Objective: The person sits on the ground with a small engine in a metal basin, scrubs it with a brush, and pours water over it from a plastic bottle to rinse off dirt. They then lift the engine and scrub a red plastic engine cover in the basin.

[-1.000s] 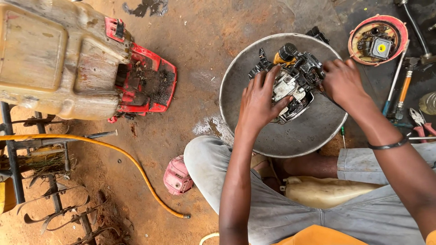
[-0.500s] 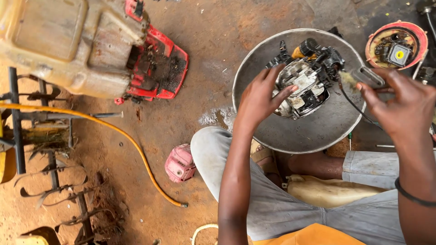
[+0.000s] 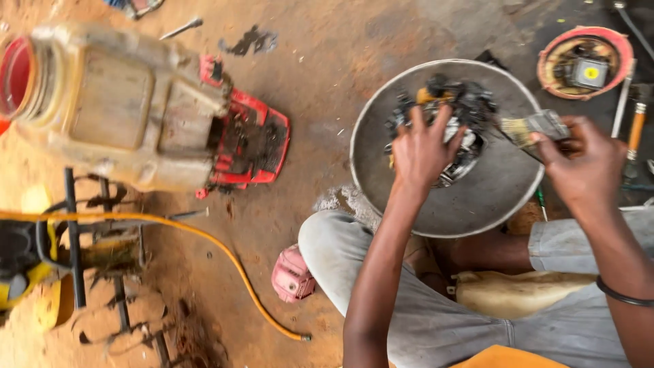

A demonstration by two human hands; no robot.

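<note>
Brushing a small engine in a metal basin

The left hand (image 3: pixel 419 146) lies spread over the small engine (image 3: pixel 453 126), fingers clasped on it, inside the round metal basin (image 3: pixel 477 204) on the dirt floor; the right hand (image 3: pixel 579 163) has its grip clenched on a paintbrush (image 3: pixel 535 127), bristles pointing at the engine. A yellowed tank with red frame (image 3: pixel 136 116) lies well apart to the left

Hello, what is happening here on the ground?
A person sits on the dirt floor over a round metal basin. The left hand grips a small engine part resting in the basin. The right hand holds a paintbrush with its bristles at the part. A yellowish tank with a red frame lies to the side, and hand tools lie beside the basin.
</note>
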